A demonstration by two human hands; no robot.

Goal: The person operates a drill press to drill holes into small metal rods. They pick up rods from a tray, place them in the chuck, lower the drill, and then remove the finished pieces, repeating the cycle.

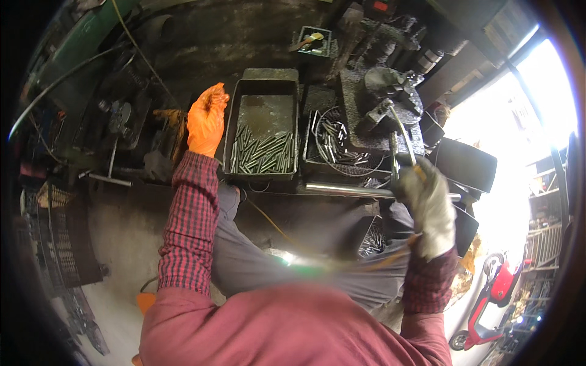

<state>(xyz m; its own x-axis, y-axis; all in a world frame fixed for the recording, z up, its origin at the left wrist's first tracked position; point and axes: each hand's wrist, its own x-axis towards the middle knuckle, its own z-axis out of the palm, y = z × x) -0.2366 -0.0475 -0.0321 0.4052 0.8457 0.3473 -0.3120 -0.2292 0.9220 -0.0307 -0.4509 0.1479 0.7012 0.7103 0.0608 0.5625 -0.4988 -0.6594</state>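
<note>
My left hand (207,121), in an orange glove, is raised beside the left wall of a dark metal tray (295,131). Its fingers are curled together, and whatever they may pinch is too small to make out. In the tray's near half lie several short metal rods (262,152). My right hand (431,210), in a soiled pale work glove, is closed around the lower end of a lever (401,131). That lever slants up to a greasy machine head (390,85) at the right of the bench.
Between tray and machine, a wire basket (339,137) holds more metal pieces. A shiny bar (348,191) runs along the bench's front edge. A small bin with a brush (314,41) stands behind. Below sits another container of pieces (372,238). A red scooter (491,299) is parked at right.
</note>
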